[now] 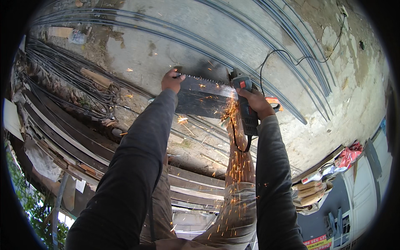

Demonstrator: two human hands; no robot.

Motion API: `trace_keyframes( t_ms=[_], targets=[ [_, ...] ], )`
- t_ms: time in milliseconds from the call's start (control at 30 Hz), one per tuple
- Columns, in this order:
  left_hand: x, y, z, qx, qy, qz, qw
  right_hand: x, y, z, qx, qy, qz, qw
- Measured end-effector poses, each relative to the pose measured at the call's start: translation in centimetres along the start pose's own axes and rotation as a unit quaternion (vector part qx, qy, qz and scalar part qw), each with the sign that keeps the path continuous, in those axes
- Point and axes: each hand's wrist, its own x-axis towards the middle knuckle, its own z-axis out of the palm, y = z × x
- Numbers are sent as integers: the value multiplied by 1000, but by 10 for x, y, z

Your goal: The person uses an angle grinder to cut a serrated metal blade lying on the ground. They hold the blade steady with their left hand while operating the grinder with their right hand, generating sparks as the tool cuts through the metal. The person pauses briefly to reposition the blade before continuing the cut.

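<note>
"What lies far right?"
"Long metal rods [298, 41] on concrete [137, 52]; a crumpled red bag [349, 156] sits near right."
"And left?"
"Stacked boards [83, 130]; pale plastic sheeting [43, 160]; green leaves [37, 212], near."

Both arms extend up from the lower edge, in long dark sleeves reaching the wrists. Left arm [141, 146] slants up and rightward; left hand [171, 81] sits farther forward than the right, fingers curled and partly hidden, thumb [181, 77] pointing right. Right arm [273, 166] runs nearly straight up, leaning slightly left toward the wrist. Right hand [257, 103] closed in a grip, angled up-left, thumb side uppermost; its underside fingers cannot be seen. Both hands bare, well apart. Trousered legs [233, 212] spread below, between the arms.
</note>
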Motion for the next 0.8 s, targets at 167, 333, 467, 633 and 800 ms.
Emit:
trace_keyframes(
  t_ms=[167,333,467,633,800],
  targets=[
    [-3,7,2,8,3,13,1000,0,4,-3,1,-4,-7,1000],
    [2,-1,1,16,16,31,999,0,1,-2,-26,0,2,1000],
    [1,1,4,2,16,3,1000,0,0,0,-16,-2,12,1000],
    [0,0,3,23,16,10,1000,-15,-12,-1,80,-10,38,996],
    [5,-9,5,21,9,-3,1000,-30,-35,-9,126,14,0,992]
  ],
)
